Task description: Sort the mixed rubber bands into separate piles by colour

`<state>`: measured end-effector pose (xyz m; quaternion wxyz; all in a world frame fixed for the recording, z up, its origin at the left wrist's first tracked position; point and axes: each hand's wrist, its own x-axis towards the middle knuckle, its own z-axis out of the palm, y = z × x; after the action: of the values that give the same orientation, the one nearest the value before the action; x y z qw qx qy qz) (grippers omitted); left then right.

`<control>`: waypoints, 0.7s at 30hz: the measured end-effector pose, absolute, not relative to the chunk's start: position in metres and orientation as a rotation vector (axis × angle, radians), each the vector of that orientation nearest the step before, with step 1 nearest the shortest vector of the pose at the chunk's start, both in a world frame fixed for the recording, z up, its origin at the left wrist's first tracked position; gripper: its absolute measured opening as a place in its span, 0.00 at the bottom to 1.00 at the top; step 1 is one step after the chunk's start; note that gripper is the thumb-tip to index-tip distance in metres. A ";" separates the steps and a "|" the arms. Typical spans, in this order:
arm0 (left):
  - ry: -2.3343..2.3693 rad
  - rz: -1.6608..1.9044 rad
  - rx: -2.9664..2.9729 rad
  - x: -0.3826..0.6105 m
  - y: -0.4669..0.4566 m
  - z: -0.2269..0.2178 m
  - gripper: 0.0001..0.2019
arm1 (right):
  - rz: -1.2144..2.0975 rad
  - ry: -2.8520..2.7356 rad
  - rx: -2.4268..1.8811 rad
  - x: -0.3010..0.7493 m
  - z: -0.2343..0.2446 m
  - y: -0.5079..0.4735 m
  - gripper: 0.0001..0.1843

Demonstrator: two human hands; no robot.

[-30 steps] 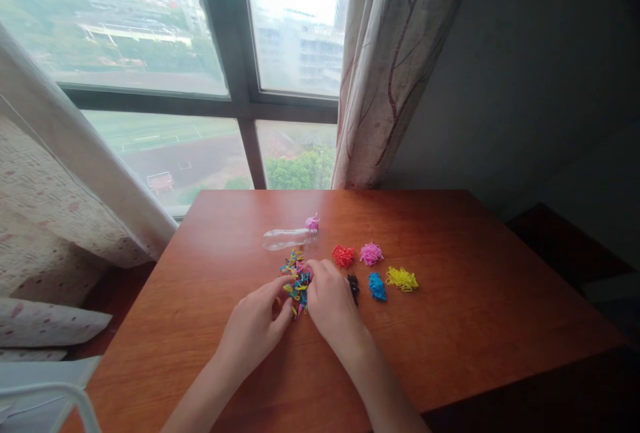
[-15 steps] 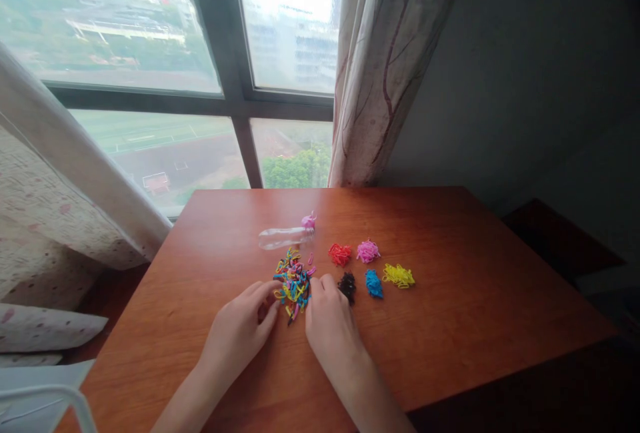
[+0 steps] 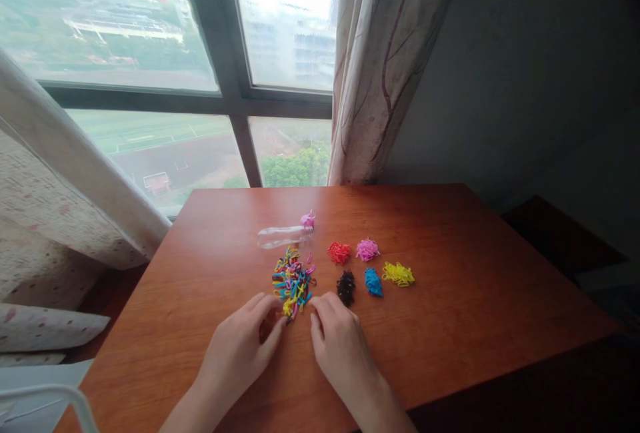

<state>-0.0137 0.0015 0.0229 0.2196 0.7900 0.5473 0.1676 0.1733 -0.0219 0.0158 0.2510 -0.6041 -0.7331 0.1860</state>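
Observation:
A mixed pile of small coloured rubber bands (image 3: 293,280) lies on the wooden table (image 3: 450,313). To its right sit sorted little heaps: red (image 3: 340,253), pink (image 3: 367,249), black (image 3: 346,286), blue (image 3: 373,282) and yellow (image 3: 399,274). My left hand (image 3: 240,350) rests just below the mixed pile, thumb and fingers curled into a pinch at its near edge. My right hand (image 3: 337,340) is beside it, fingers bent down and pressed together close to the pile and the black heap. What either pinch holds is too small to see.
A clear plastic bottle (image 3: 280,236) with a pink cap (image 3: 308,220) lies on its side behind the mixed pile. Window and curtains stand beyond the table's far edge. A white chair frame (image 3: 50,400) shows at the lower left.
Both hands have drawn back toward me, off the mixed pile to its near edge. The black heap, earlier partly covered by my right hand, now shows fully.

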 end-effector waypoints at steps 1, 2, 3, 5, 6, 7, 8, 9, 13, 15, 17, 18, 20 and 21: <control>1.524 0.430 2.199 -0.013 -0.001 0.023 0.07 | 0.509 -1.994 -1.639 0.174 0.014 -0.024 0.12; 1.541 0.402 2.212 -0.012 -0.003 0.022 0.07 | 0.509 -1.993 -1.637 0.175 0.012 -0.026 0.12; 1.558 0.379 2.224 -0.011 -0.005 0.022 0.07 | 0.507 -1.992 -1.634 0.175 0.011 -0.027 0.12; 1.581 0.348 2.244 -0.009 -0.006 0.020 0.07 | 0.501 -1.989 -1.631 0.175 0.008 -0.029 0.11; 1.585 0.337 2.253 -0.008 -0.006 0.020 0.07 | 0.501 -1.984 -1.630 0.175 0.007 -0.030 0.11; 1.587 0.328 2.261 -0.007 -0.005 0.020 0.08 | 0.503 -1.977 -1.628 0.175 0.007 -0.030 0.11; 1.587 0.319 2.269 -0.006 -0.004 0.020 0.08 | 0.507 -1.970 -1.627 0.175 0.006 -0.030 0.11; 1.585 0.315 2.276 -0.005 -0.003 0.020 0.08 | 0.512 -1.963 -1.627 0.175 0.006 -0.030 0.11; 1.552 0.349 2.302 -0.002 0.005 0.022 0.09 | 0.512 -1.965 -1.654 0.172 0.007 -0.027 0.10; 1.534 0.392 2.319 -0.001 0.009 0.021 0.10 | 0.498 -1.969 -1.680 0.171 0.008 -0.025 0.10; 1.535 0.430 2.330 0.000 0.011 0.020 0.09 | 0.484 -1.963 -1.711 0.171 0.009 -0.023 0.09; 1.541 0.446 2.331 0.000 0.011 0.019 0.09 | 0.477 -1.957 -1.726 0.170 0.009 -0.022 0.09; 1.556 0.480 2.318 -0.001 0.010 0.017 0.08 | 0.461 -1.946 -1.751 0.169 0.010 -0.020 0.08; 1.558 0.500 2.307 -0.001 0.009 0.016 0.08 | 0.453 -1.941 -1.762 0.169 0.011 -0.020 0.08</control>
<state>-0.0013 0.0087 0.0159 0.1561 0.8057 0.5440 0.1747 0.1689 -0.0196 0.0106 0.2383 -0.6434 -0.7085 0.1655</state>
